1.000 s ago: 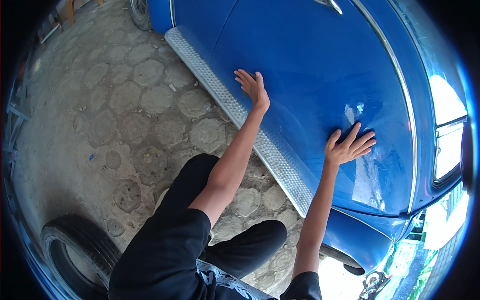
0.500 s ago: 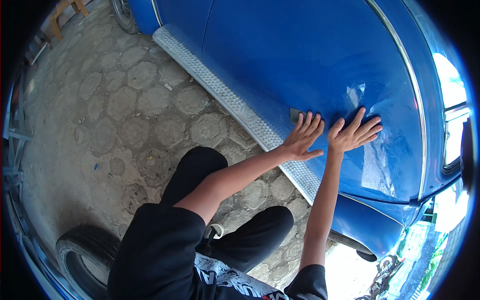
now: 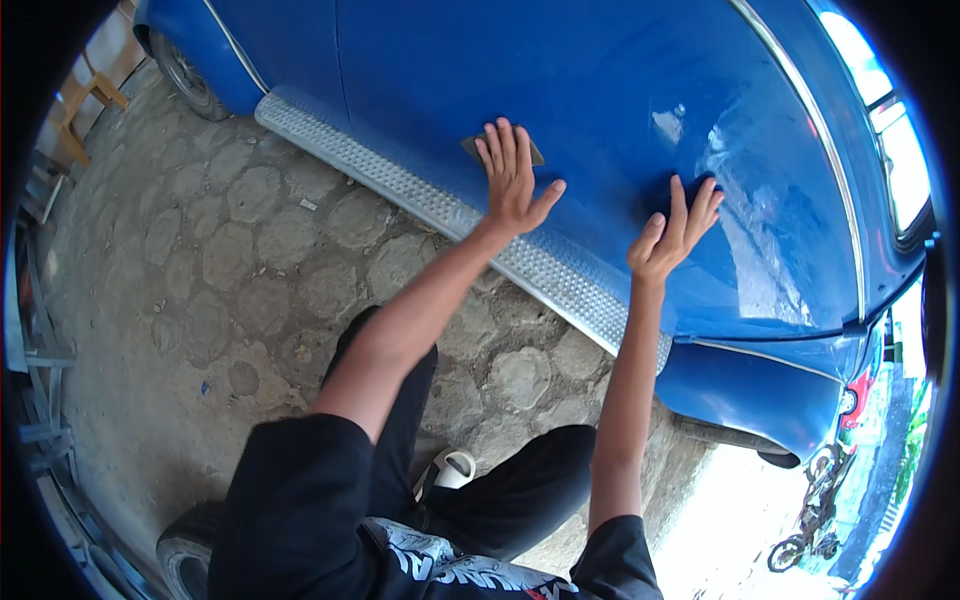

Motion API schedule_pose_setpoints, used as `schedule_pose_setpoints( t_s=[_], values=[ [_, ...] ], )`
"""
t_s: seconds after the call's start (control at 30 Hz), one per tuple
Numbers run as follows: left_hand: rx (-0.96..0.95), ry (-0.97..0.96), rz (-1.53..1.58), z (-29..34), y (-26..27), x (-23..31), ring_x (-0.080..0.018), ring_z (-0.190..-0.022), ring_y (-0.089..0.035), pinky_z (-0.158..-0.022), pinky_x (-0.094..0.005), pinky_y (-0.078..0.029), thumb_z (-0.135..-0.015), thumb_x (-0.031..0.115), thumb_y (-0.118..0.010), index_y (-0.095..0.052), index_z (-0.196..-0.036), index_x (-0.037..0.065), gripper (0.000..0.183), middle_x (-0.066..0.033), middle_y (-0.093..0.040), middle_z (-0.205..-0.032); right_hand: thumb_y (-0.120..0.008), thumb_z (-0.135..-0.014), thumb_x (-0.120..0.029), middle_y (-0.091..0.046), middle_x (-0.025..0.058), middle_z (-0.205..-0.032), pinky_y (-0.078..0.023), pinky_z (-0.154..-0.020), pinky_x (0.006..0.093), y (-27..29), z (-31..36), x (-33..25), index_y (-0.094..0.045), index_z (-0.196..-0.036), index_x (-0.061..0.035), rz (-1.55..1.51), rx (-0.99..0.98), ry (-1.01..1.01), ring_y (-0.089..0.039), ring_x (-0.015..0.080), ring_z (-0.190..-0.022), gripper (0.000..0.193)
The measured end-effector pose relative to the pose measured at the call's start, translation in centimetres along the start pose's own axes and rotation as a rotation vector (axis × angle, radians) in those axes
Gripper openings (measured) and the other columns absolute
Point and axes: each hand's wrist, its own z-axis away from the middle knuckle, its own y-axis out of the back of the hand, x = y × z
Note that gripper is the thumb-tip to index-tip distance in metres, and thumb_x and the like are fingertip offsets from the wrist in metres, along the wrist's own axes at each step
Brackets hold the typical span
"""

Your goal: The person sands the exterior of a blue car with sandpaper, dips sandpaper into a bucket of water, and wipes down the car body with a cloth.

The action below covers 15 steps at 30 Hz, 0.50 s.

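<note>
The blue door panel (image 3: 590,95) of a car fills the upper right. My left hand (image 3: 513,180) lies flat on its lower part, fingers stretched out. Beneath those fingers is a thin, dull grey-brown sheet (image 3: 470,147) that looks like sandpaper, pressed to the paint and partly covered. My right hand (image 3: 675,235) is farther right, fingers spread, at the same panel beside a shiny, wet-looking streak. Nothing shows in it; whether its palm fully touches the paint I cannot tell.
A studded metal running board (image 3: 400,190) runs along the car's lower edge, below my forearms. Stone paving (image 3: 250,260) lies at left. A loose tyre (image 3: 185,560) rests near my left sleeve, and a wooden chair (image 3: 85,110) stands far left. A motorcycle (image 3: 815,520) is at lower right.
My left hand has slid left along the panel with the sheet under it, away from my right hand. My right hand's fingers have shifted slightly. The whole view has turned a little.
</note>
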Motion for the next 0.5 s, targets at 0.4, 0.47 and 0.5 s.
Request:
schedule_pose_setpoints(
  t_s=[0.4, 0.47, 0.5],
  values=[
    [-0.115, -0.315, 0.142, -3.9, 10.3, -1.8, -0.0462, -0.150, -0.037, -0.122, -0.0561, -0.029, -0.109, 0.045, -0.041, -0.055, -0.149, 0.002, 0.061, -0.0249, -0.039, -0.163, -0.063, -0.097, -0.038, -0.027, 0.0146, -0.172, -0.016, -0.126, 0.0616, -10.0, 12.4, -8.6, -0.040, -0.162, -0.0133, -0.049, -0.215, 0.097, -0.019, 0.0392, -0.160, 0.073],
    [0.147, -0.201, 0.026, -5.7, 11.2, -2.7, -0.0471, -0.150, -0.036, -0.120, -0.0558, -0.029, -0.109, 0.037, -0.044, -0.052, -0.149, -0.004, 0.057, -0.0288, -0.036, -0.163, -0.065, -0.095, -0.042, -0.036, 0.0104, -0.168, -0.022, -0.125, 0.0567, -12.0, 10.6, -10.6, -0.046, -0.159, -0.0160, 0.008, -0.252, 0.236, -0.029, 0.0362, -0.157, 0.072],
    [0.222, -0.169, 0.027, -6.2, 11.3, -3.0, -0.0474, -0.150, -0.035, -0.120, -0.0559, -0.028, -0.110, 0.032, -0.045, -0.049, -0.150, -0.007, 0.056, -0.0311, -0.033, -0.164, -0.064, -0.095, -0.044, -0.037, 0.0083, -0.168, -0.023, -0.125, 0.0553, -12.9, 9.7, -11.5, -0.044, -0.160, -0.0183, 0.036, -0.369, 0.166, -0.029, 0.0341, -0.157, 0.072]
  ],
)
